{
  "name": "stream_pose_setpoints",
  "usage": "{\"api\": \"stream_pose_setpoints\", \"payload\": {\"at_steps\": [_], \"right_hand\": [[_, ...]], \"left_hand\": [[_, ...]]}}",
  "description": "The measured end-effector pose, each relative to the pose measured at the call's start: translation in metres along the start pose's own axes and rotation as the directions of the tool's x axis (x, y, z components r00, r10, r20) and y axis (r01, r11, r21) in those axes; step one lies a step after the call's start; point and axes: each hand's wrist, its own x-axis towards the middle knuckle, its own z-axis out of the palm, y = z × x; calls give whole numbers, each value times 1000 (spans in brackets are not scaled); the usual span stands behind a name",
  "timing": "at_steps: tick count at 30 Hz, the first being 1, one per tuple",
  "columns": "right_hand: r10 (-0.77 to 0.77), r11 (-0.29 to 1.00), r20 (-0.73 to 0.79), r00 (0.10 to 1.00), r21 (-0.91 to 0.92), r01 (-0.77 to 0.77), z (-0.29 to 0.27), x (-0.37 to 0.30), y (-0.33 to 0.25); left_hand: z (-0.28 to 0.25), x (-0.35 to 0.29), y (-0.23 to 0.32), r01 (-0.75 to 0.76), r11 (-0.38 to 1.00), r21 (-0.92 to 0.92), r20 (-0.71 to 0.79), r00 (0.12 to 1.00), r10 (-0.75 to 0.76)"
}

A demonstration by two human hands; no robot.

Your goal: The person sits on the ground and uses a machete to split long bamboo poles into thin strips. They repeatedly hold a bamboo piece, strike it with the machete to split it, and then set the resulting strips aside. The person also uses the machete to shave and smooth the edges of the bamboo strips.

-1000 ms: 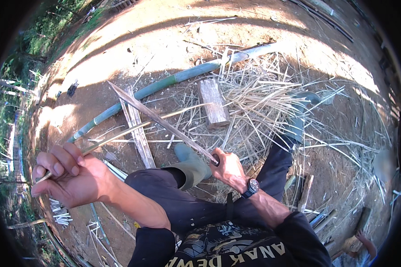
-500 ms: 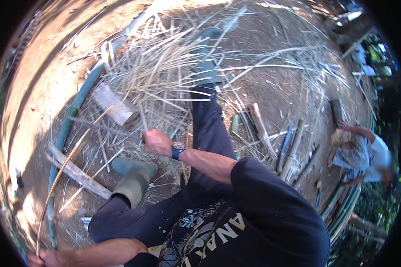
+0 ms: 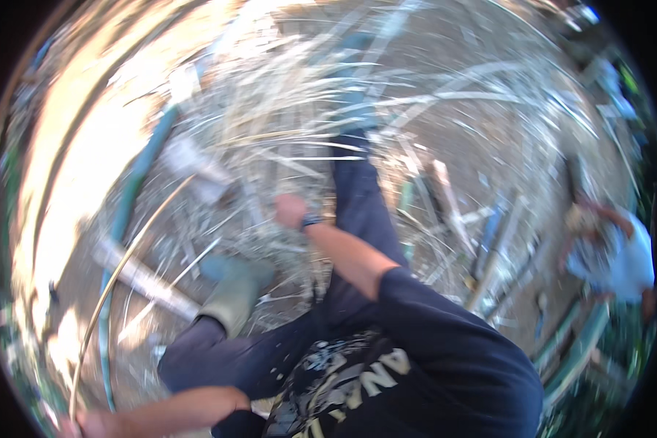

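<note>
Holding one long, thin bamboo strip (image 3: 127, 254), left hand (image 3: 87, 423) at the lower left rim; fingers appear curled around the strip's near end, exact pinch lost to blur. Strip bows upward and away, its free tip ending in line with the wooden block, contact not resolvable. Right hand (image 3: 292, 210), wearing a dark wristwatch (image 3: 312, 220), sits ahead of the body over the litter between the legs; looks bunched rather than spread, but heavily blurred, so cannot tell whether it grips anything. Left rubber boot (image 3: 233, 292) planted just beyond the bent knee. Beside it, a pale split timber (image 3: 150, 285) lies slantwise on the soil; past that, the wooden block (image 3: 197, 160) at the edge of a loose pile of pale strips (image 3: 270, 124). Right leg stretched out alongside the pile, boot at its far side. Green bamboo pole (image 3: 142, 168) lies along the left, appearing round and unsplit over its clearer stretch, upper end washed out by glare. Far right: a co-worker in a white top (image 3: 631, 255), bent over, near green poles (image 3: 580, 350). Progress, estimated: many strips already split and piled; the held one is apart from them, not yet laid down. Whether it needs further trimming cannot be judged; the pole looks like unworked stock.
</note>
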Motion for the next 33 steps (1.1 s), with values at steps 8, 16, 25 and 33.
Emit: {"api": "stream_pose_setpoints", "payload": {"at_steps": [8, 16, 25, 33], "right_hand": [[-103, 986, -163, 981, 114, 122, -14, -38, -42], [-310, 937, -48, 949, 153, 314, -38, -97, -171], [-198, 979, -119, 973, 22, 202, -3, -23, -114], [15, 995, -148, 989, -94, -30, -15, 20, -35]], "left_hand": [[26, -2, 52, 214, 798, -564, -204, 900, -385], [20, -9, 44, 250, 862, -440, -358, 832, -424], [0, -10, 29, 223, 827, -516, -304, 855, -420], [-3, -9, 24, 201, 662, -722, -129, 901, -414]]}}
